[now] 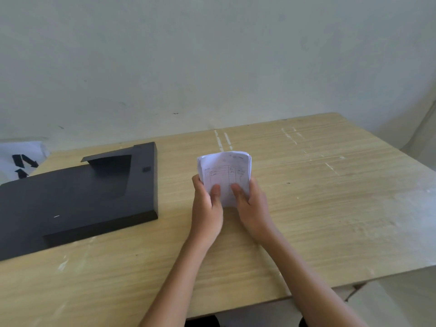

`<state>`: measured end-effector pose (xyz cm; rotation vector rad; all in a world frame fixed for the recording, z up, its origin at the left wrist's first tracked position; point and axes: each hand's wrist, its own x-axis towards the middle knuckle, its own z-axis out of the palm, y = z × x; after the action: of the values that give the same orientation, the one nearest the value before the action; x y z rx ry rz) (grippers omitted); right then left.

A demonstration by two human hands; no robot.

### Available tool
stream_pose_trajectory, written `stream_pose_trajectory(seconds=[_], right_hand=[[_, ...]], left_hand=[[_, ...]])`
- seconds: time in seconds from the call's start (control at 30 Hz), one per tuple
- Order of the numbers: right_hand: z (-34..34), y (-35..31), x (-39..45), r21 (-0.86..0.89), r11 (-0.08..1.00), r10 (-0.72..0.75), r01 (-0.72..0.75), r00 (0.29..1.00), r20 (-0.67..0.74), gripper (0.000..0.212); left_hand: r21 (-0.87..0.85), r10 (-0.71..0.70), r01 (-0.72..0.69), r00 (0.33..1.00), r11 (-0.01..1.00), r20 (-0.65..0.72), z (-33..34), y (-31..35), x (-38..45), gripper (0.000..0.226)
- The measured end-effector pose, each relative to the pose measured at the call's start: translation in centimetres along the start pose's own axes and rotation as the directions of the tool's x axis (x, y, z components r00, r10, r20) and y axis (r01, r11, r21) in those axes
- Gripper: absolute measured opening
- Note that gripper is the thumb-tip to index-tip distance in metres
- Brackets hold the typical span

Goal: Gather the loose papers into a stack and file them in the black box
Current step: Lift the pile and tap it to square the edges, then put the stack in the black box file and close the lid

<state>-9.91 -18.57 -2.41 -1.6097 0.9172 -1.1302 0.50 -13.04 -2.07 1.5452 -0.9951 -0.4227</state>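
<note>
Papers (pixel 225 172) stand upright as one stack above the table (pixel 306 208), your left hand (pixel 206 204) and right hand (pixel 253 204) each clenched on a lower edge. Black box (pixel 77 197) lies to your left (nearer the left hand), well apart.

- The left hand (pixel 207 208) and right hand (pixel 253 206) together gripped a stack of papers (pixel 225 172), thumbs on its front.
- A black box (pixel 77 199) lay on the table (pixel 330 208), left of the left hand.
</note>
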Motion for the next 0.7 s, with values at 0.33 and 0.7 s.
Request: stream_pose_trajectory(seconds=[0.33,0.7], right_hand=[[0.1,-1.5,0.7,0.054,0.993,0.103,-0.108,0.990,0.101,0.016],[12.8,-8.6,1.3,0.075,0.997,-0.019,-0.015,0.900,0.435,0.026]], left_hand=[[0.046,-0.040,0.040,0.999,0.998,0.012,-3.3,1.1,0.5,0.008],[0.069,-0.117,0.132,0.975,0.989,-0.189,-19.9,2.5,2.1,0.018]])
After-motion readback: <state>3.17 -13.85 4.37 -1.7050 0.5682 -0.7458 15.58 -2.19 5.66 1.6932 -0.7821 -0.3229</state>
